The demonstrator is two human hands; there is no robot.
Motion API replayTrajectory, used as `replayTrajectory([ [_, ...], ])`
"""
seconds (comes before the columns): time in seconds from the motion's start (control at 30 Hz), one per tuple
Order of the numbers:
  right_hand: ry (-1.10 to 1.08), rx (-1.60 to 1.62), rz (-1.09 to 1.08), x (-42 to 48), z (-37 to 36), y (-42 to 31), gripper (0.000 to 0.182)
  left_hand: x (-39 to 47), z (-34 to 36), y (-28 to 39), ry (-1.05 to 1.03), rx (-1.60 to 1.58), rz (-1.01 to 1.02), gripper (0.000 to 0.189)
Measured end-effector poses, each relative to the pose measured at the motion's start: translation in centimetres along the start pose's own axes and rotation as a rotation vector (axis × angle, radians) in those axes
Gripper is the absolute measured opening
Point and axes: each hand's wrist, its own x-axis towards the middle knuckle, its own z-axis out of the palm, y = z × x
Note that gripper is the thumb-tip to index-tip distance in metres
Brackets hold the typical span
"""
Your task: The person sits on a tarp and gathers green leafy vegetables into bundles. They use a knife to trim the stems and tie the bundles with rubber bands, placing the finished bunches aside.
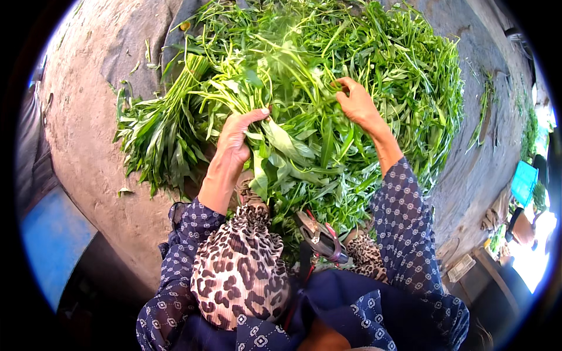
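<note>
My left hand is closed around a loose bunch of leafy green stems that look like water spinach, its thumb lying across them. The pale stem ends fan up and left; broad leaves hang below the grip. My right hand is over the heap at the right, fingers curled close to some blurred stems; whether it grips one is unclear. A thick bundle of the same greens lies left of my left hand, cut ends pointing up. The large loose heap of greens spreads behind and beneath both hands.
A worn grey cloth lies under the heap on a bare floor. Between my legs is a dark object with a red cord. A blue panel stands at left. At far right are a bright blue plastic item and part of another person.
</note>
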Motion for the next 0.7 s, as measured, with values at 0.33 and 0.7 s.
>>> replayTrajectory([
  [0.33, 0.421, -0.271, -0.234, -0.1, 2.4, -1.0, 0.027, -0.8, -0.8, -1.5, 0.068, 0.114, 0.082, 0.023],
  [0.7, 0.136, 0.281, 0.01, 1.3, 1.4, -0.5, 0.027, -1.9, 1.3, 0.0, 0.093, 0.148, 0.22, 0.024],
])
